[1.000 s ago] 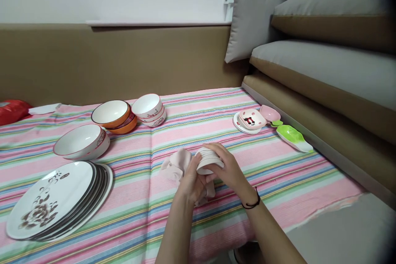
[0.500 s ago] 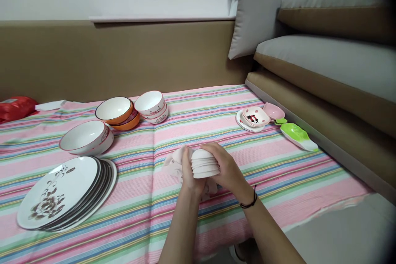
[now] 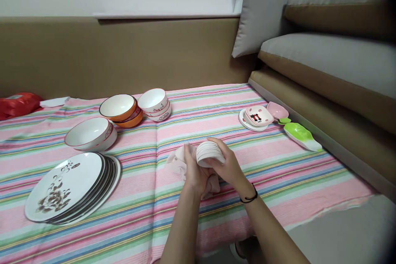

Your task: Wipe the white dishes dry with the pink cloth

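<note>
Forearms reach forward from bottom edge, dark band on right wrist. Left hand [image 3: 195, 173] palm up, loosely open under white stack [image 3: 209, 150]; cannot tell if it bears weight. Right hand [image 3: 230, 165] grips stack from right, fingers curled about rim. Stack smooth, round-edged, nested, held above striped woven cloth [image 3: 133, 206]. Half second ago, layered edges faced viewer; now hollow shows. Soft crumpled rag [image 3: 177, 161] behind left hand. Farther: glossy oval plates [image 3: 71, 183], round bowls [image 3: 153, 101], square cat-print dish [image 3: 259, 115].
</note>
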Tool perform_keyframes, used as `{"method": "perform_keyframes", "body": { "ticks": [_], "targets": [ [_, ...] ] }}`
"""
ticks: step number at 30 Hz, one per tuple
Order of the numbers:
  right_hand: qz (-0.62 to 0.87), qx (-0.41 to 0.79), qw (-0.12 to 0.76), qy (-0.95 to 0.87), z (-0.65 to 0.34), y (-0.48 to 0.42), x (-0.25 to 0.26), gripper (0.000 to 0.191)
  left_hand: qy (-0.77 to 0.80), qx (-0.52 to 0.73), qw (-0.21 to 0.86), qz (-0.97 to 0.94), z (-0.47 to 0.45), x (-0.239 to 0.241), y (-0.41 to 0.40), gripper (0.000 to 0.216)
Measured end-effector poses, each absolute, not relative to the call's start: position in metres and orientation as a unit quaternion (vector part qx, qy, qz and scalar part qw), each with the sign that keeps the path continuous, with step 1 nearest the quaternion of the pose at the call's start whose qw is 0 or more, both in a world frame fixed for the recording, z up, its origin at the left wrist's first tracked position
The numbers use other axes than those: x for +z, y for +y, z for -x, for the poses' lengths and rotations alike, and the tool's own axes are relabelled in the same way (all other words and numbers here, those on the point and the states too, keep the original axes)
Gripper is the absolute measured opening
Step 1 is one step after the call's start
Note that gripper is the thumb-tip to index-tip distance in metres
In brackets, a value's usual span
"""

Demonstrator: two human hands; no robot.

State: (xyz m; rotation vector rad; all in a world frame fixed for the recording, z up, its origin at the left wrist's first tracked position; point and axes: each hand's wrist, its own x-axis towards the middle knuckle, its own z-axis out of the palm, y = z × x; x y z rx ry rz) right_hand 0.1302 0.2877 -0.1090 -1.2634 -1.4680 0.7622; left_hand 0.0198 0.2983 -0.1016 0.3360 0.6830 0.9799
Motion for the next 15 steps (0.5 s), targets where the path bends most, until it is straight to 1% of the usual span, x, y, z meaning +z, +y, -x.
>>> {"method": "perform_keyframes", "body": {
  "ticks": [2, 4, 7, 9, 13, 15],
  "targets": [
    [0.538, 0.390, 0.533, -0.523, -0.131, 0.289, -0.110, 0.048, 0.332, 0.453, 0.794, -0.234, -0.021, -0.100, 0.297, 0.070],
    [0.541, 0.451, 0.553, -0.445, -0.131, 0.291, -0.111, 0.043, 0.368, 0.451, 0.743, -0.329, -0.022, -0.100, 0.295, 0.060],
    [0.550, 0.488, 0.557, -0.385, -0.132, 0.292, -0.114, 0.034, 0.438, 0.467, 0.632, -0.437, -0.026, -0.105, 0.293, 0.046],
    [0.548, 0.503, 0.555, -0.372, -0.132, 0.292, -0.114, 0.035, 0.467, 0.485, 0.589, -0.446, -0.028, -0.109, 0.292, 0.041],
    [0.524, 0.527, 0.542, -0.393, -0.133, 0.292, -0.113, 0.051, 0.482, 0.491, 0.607, -0.397, -0.032, -0.118, 0.294, 0.044],
    [0.533, 0.494, 0.533, -0.434, -0.134, 0.292, -0.112, 0.052, 0.483, 0.483, 0.627, -0.376, -0.032, -0.121, 0.296, 0.047]
  ]
}}
